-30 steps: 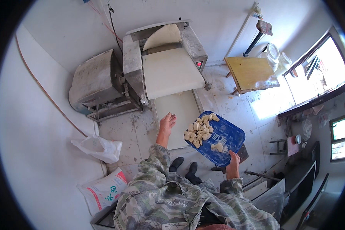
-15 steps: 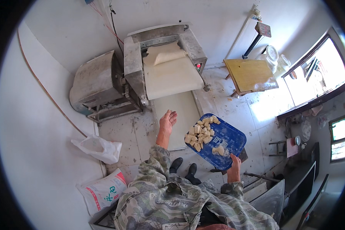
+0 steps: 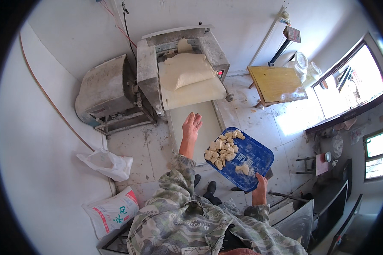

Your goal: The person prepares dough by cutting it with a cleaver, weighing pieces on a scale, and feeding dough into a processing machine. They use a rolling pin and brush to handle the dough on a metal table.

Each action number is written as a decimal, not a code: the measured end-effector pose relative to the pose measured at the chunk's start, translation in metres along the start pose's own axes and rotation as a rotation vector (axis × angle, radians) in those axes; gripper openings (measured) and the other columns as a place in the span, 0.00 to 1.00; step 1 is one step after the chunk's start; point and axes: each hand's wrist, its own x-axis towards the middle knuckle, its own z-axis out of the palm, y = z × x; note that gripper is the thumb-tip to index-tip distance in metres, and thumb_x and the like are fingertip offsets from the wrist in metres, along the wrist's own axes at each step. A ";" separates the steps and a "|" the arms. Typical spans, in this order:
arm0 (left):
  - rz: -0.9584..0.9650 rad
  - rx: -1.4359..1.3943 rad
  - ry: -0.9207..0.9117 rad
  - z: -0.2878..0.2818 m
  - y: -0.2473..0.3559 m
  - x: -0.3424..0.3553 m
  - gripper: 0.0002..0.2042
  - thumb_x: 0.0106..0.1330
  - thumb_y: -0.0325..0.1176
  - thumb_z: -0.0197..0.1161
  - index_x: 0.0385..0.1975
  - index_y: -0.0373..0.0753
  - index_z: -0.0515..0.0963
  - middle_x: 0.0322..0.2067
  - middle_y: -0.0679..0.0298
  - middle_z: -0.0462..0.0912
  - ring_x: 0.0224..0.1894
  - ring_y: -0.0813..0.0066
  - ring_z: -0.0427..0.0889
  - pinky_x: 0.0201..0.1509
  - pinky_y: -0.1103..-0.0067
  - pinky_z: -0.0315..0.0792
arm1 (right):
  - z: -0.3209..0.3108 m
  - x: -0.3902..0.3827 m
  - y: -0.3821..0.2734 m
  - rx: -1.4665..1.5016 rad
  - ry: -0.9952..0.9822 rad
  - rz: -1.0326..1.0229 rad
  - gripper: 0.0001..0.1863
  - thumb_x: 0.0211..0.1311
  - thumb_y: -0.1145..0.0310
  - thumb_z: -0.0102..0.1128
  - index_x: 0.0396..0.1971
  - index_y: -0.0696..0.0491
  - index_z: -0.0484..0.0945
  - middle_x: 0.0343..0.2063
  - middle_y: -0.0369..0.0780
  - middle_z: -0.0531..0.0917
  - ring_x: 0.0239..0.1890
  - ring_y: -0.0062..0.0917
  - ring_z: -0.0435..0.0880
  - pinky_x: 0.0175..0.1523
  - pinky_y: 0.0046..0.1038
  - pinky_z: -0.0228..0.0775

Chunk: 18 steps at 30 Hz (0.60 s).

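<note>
My right hand [image 3: 261,188] grips the near right edge of a blue tray [image 3: 254,151]. Pale dough pieces [image 3: 221,148] are heaped on the tray's left side, with a small one lying apart close to my hand. Ahead of my body, my left hand [image 3: 192,124] is raised with its fingers stretched out and nothing in it. Beyond that hand stands a dough sheeter [image 3: 147,63], its surface dusty. A folded sheet of dough [image 3: 189,71] lies on its cream belt [image 3: 191,97], and another bit of dough shows behind it at the rollers.
Below the belt is a long pale trough [image 3: 195,123]. To the left stand a rounded metal machine [image 3: 102,87], a white plastic bag [image 3: 108,165] and a full sack [image 3: 115,212]. A yellow-topped table [image 3: 278,85] and a platform scale [image 3: 285,42] are at the far right.
The dough sheet has come forward on the belt toward me, and more dough shows at the rollers. My left hand has moved slightly forward. The tray stays almost where it was.
</note>
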 end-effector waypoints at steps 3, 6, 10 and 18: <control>0.027 -0.044 -0.013 0.006 0.002 0.007 0.24 0.68 0.50 0.66 0.55 0.43 0.71 0.55 0.61 0.78 0.62 0.66 0.75 0.65 0.63 0.68 | 0.009 -0.005 -0.005 0.008 -0.017 0.019 0.16 0.64 0.76 0.57 0.50 0.65 0.76 0.45 0.48 0.85 0.41 0.37 0.88 0.49 0.38 0.84; 0.046 -0.115 -0.029 0.013 0.001 0.011 0.28 0.67 0.52 0.66 0.58 0.42 0.68 0.57 0.59 0.76 0.64 0.64 0.72 0.69 0.60 0.64 | 0.011 -0.007 -0.009 0.008 -0.024 0.013 0.16 0.64 0.76 0.57 0.50 0.65 0.76 0.46 0.48 0.85 0.41 0.37 0.87 0.48 0.39 0.84; 0.079 -0.222 -0.071 0.023 0.000 0.015 0.35 0.67 0.54 0.66 0.65 0.38 0.62 0.64 0.56 0.67 0.69 0.62 0.65 0.74 0.57 0.56 | 0.007 -0.009 -0.011 -0.027 0.020 -0.013 0.16 0.64 0.75 0.56 0.50 0.65 0.76 0.46 0.47 0.84 0.42 0.37 0.87 0.48 0.38 0.83; 0.020 -0.404 0.073 0.017 -0.001 0.025 0.31 0.65 0.51 0.66 0.64 0.42 0.67 0.64 0.60 0.69 0.68 0.61 0.66 0.72 0.58 0.59 | 0.030 -0.024 -0.022 -0.071 -0.033 0.001 0.17 0.65 0.74 0.56 0.51 0.66 0.75 0.46 0.47 0.84 0.42 0.35 0.87 0.48 0.37 0.83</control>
